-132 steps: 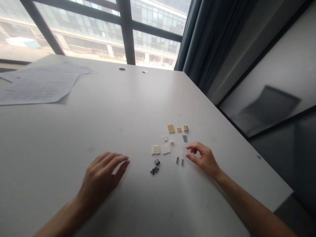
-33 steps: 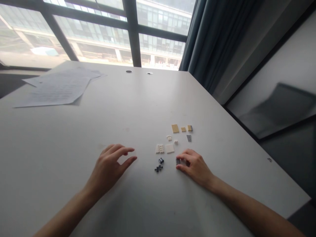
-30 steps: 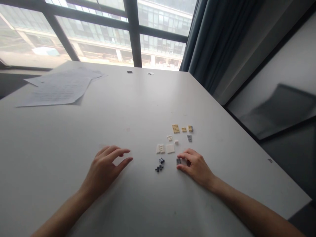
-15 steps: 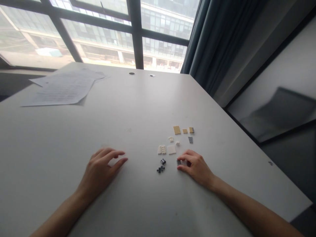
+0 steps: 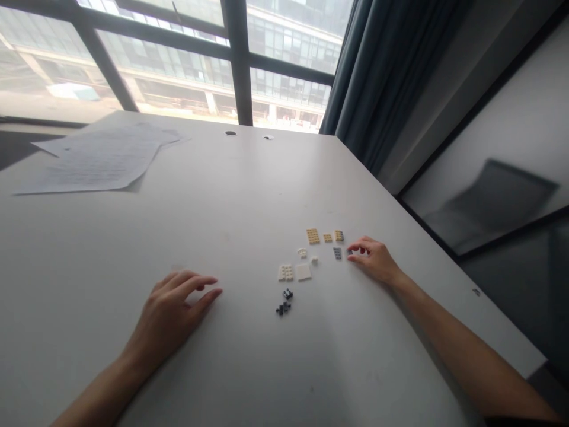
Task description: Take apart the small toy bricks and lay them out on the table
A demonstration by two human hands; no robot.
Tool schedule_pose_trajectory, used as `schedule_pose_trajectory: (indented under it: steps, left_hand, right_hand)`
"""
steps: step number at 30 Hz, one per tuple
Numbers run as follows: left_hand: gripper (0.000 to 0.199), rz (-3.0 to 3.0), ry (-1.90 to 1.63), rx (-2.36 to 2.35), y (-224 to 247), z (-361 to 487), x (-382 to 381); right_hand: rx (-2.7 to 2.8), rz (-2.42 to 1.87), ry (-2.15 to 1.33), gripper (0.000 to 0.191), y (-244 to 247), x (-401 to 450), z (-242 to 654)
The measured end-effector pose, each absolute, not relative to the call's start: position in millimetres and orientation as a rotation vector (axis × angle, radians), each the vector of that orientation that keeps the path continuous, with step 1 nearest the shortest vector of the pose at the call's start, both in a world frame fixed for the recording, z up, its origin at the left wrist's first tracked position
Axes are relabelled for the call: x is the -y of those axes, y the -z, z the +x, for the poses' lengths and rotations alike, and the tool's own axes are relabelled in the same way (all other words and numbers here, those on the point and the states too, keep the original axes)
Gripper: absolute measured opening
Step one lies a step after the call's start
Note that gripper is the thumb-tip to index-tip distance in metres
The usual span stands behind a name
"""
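The large studded plate [image 5: 312,236] and small studded plate [image 5: 328,238] are tan-yellow; the two-tone piece [image 5: 339,236] pairs yellow with dark grey. The wedge plate [image 5: 337,253] and small piece [image 5: 349,252] are grey. Creamy white colours the square tile [image 5: 304,272] and studded wedge pair [image 5: 285,273]. The studded brick [image 5: 288,293] is black, the tabletop [image 5: 213,201] white, the curtain [image 5: 368,77] dark slate blue. Grey lines of print stripe the white papers [image 5: 102,160].

Right hand [image 5: 376,261] pinching small piece [image 5: 349,252], probably grey, beside grey plate [image 5: 337,253].

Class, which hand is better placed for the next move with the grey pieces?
Probably the right hand: it pinches a grey piece beside the grey plate; the left hand is empty, farther off.
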State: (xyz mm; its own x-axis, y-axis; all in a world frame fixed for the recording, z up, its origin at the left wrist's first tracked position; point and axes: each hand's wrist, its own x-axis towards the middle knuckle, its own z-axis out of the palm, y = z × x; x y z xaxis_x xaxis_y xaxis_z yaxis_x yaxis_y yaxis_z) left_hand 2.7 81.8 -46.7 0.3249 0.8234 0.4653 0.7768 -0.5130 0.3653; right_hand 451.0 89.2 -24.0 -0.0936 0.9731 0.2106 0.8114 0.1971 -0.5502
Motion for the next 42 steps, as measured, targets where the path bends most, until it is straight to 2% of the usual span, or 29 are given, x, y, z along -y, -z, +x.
schedule_pose_trajectory:
  steps: [9,15,19,27,36,42]
  left_hand:
    - [0.020,2.494,-0.917,-1.518,45.8,3.8,-80.9]
    - [0.022,2.559,-0.903,-1.483,47.1,8.3,-76.6]
    - [0.025,2.581,-0.808,-1.353,38.1,33.8,-76.6]
    - [0.031,2.475,-0.668,-1.165,28.6,107.3,-101.1]
    - [0.027,2.420,-0.723,-1.144,40.2,127.6,-107.0]
    - [0.019,2.391,-0.731,-1.084,37.2,132.1,-108.6]
  right_hand:
    - [1.964,-1.693,-0.519,0.023,33.2,-98.7,459.0]
    - [1.919,-1.685,-0.439,0.025,33.9,-97.1,457.4]
    - [1.863,-1.623,-0.264,0.023,30.6,-85.8,431.8]
    - [2.024,-1.366,-0.229,0.015,21.5,-58.0,378.7]
    - [1.807,-1.682,-0.184,0.020,36.3,-63.7,431.8]
    - [1.807,-1.694,-0.282,0.026,43.3,-69.5,437.7]
